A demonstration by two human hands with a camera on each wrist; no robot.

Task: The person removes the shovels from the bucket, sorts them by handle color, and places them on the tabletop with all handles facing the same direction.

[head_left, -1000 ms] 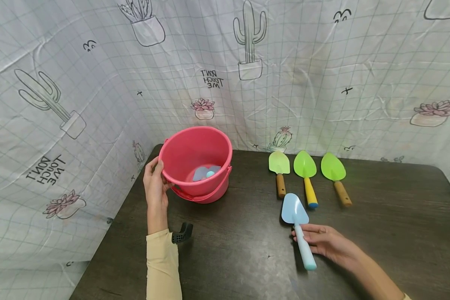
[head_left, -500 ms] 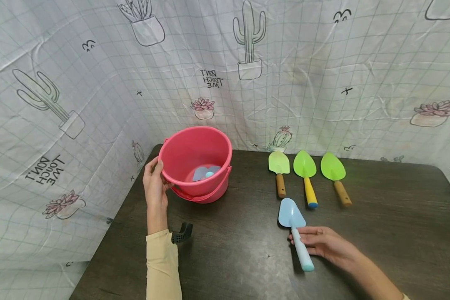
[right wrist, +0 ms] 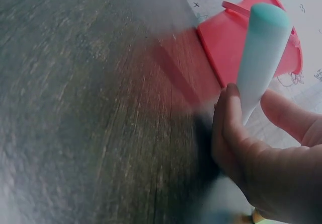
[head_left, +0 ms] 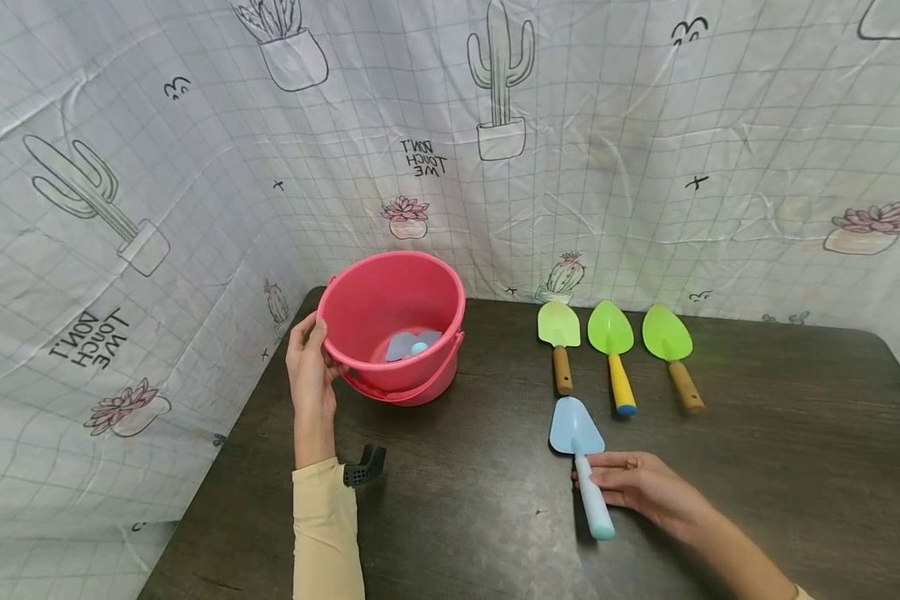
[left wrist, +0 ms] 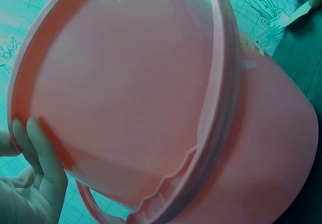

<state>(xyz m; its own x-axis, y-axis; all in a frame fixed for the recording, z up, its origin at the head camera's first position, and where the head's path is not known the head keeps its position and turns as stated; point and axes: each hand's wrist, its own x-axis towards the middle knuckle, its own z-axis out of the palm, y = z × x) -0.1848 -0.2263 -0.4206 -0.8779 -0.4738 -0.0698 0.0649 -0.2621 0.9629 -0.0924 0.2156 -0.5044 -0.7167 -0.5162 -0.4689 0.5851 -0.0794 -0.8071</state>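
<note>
Dark tabletop — blue trowel pinched in right hand — blade pointing away.

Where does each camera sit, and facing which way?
Head: worn there, facing forward and down at bucket, blue trowel, green trowels; left hand and right hand show.
Left wrist: worn there, facing into bucket; left hand shows.
Right wrist: worn there, facing blue trowel, bucket; right hand and left hand show.
Wrist views share the bucket.
</note>
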